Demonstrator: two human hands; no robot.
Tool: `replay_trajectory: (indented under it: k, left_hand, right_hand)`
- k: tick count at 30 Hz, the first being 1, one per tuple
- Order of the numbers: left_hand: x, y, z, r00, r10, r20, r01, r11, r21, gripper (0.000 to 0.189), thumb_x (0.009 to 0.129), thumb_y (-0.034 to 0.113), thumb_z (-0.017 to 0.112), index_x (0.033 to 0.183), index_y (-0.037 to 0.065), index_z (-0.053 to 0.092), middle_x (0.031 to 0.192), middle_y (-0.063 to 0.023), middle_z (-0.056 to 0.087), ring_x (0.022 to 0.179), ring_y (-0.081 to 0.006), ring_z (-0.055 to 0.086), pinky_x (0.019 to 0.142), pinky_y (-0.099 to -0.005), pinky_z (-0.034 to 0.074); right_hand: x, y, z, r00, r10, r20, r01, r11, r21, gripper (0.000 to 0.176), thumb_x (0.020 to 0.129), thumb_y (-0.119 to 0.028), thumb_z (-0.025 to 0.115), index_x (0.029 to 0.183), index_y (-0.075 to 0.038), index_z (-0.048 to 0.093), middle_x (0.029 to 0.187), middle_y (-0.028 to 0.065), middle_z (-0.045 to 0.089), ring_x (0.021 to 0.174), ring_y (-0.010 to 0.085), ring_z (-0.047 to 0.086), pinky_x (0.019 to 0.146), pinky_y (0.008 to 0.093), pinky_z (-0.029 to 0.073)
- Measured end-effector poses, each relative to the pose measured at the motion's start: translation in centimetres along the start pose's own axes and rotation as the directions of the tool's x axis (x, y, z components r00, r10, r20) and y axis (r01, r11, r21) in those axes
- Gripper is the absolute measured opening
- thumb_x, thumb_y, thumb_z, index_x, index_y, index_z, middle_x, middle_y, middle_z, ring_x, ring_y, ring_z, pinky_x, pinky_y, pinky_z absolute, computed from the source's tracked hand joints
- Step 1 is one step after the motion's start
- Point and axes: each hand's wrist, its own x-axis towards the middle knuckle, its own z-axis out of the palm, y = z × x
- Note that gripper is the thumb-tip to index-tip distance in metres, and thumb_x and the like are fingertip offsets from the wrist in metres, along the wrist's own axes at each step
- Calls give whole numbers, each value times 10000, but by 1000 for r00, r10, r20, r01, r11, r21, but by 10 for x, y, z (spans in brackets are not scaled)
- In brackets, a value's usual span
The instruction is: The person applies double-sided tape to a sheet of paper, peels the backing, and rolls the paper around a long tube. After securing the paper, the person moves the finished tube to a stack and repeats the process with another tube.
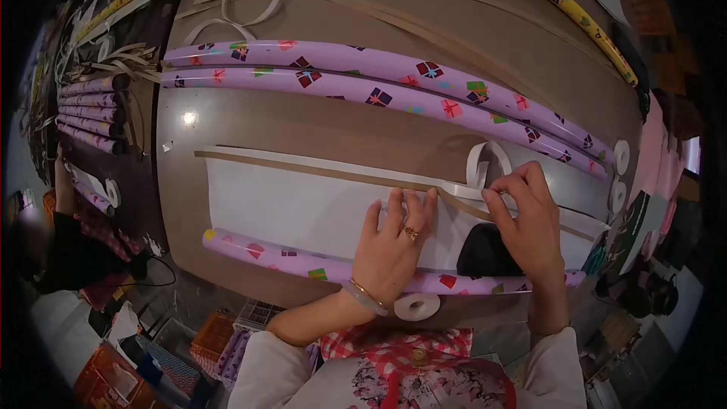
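Note:
A sheet of wrapping paper point(257, 197) lies white side up, its lower edge running into a purple patterned roll point(265, 251). Along its upper edge runs a brown strip point(303, 169) beside white tape. My left hand point(394, 246) rests on the sheet, fingers spread, fingertips on the brown strip. My right hand point(526, 220) has thumb and forefinger pinched on the end of the white tape point(475, 167), which curls up in a loop. Partly behind my right wrist, a black object point(485, 250) sits on the sheet.
Two purple rolls point(379, 95) lie across the table point(341, 129) beyond the sheet. Yellow rolls point(568, 11) are at the far right. Tape rolls point(416, 306) sit at the near and right edges. A stack of purple rolls point(91, 113) and a co-worker point(57, 235) are at left.

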Motion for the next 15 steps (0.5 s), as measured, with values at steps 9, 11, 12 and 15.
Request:
replay_trajectory:
  k: [9, 11, 12, 15]
  left_hand:
    - [2, 1, 1, 999, -4, -50, 2, 999, -35, 613, 815, 247, 665, 1389, 138, 481, 1256, -93, 460, 1163, -267, 510, 935, -443, 437]
    - [2, 1, 0, 999, -12, -51, 8, 997, -80, 620, 808, 239, 672, 1388, 136, 481, 1270, -92, 447, 1164, -270, 507, 936, -446, 436]
    - [2, 1, 0, 999, -10, -50, 7, 997, -78, 620, 808, 239, 672, 1388, 136, 481, 1270, -92, 447, 1164, -270, 507, 936, -446, 436]
    - [2, 1, -1, 999, -9, -51, 5, 996, -86, 641, 799, 230, 681, 1397, 140, 468, 1269, -86, 441, 1162, -272, 505, 936, -448, 437]
  right_hand:
    - [-17, 24, -15, 991, 136, 1, -135, 985, 104, 151, 859, -159, 662, 876, -18, 610, 909, 108, 504, 802, 284, 579, 662, 381, 472]
    - [-20, 34, -17, 986, 169, -7, -167, 981, 98, 153, 869, -154, 647, 878, -7, 605, 905, 113, 508, 804, 279, 578, 668, 376, 473]
    - [-21, 39, -17, 985, 170, -8, -168, 981, 101, 153, 869, -154, 647, 878, -7, 605, 905, 113, 508, 804, 279, 578, 668, 376, 473]
    - [-24, 47, -19, 991, 130, -34, -126, 986, 105, 148, 875, -145, 634, 875, 0, 603, 891, 109, 511, 805, 259, 578, 662, 375, 472]
